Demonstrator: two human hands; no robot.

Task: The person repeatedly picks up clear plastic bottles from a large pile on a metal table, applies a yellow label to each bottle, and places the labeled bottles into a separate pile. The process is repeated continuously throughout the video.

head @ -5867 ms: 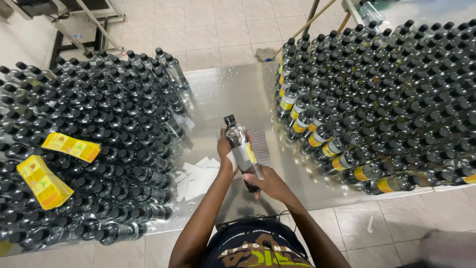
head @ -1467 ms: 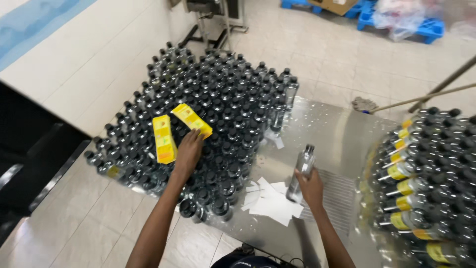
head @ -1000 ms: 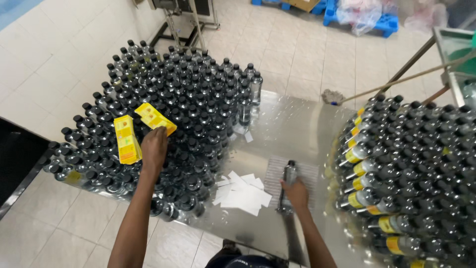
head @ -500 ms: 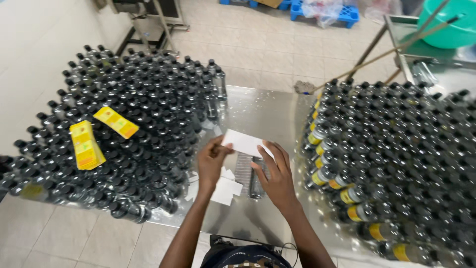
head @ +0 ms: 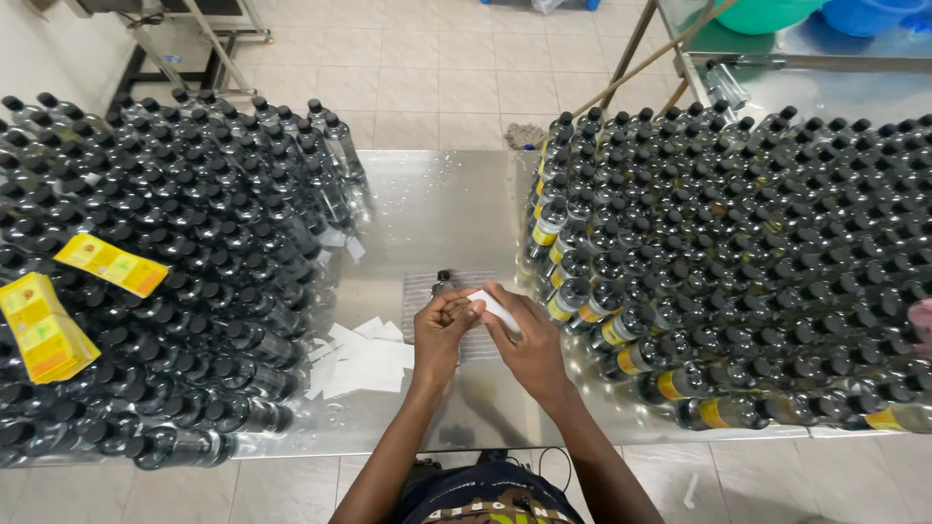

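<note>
Both hands are meeting over the middle of the steel table [head: 437, 204], working a white label strip [head: 497, 309] between the fingertips: the left hand [head: 442, 330] is pinching its near end, while the right hand [head: 524, 344] is gripping the rest, fingers curled around it. The step in hand looks like peeling the backing off, though the hands are hiding the edge, so this is a guess. A bottle [head: 443, 283] is lying on a ribbed mat [head: 419, 291] just beyond the knuckles, only its black cap showing. Next, the freed strip is likely needing to be lined up square on that bottle, which calls for a clean hold by the edges. Half a second ago the strip was being held out flat and wide between the hands; now it is bunched small and close. The left hand, which was earlier reaching to the yellow labels [head: 109, 264] on the unlabelled bottles [head: 194, 223], is now back at centre. Peeled backings [head: 359, 364] are lying beside the left wrist, and labelled bottles [head: 699, 213] are crowding the right.
</note>
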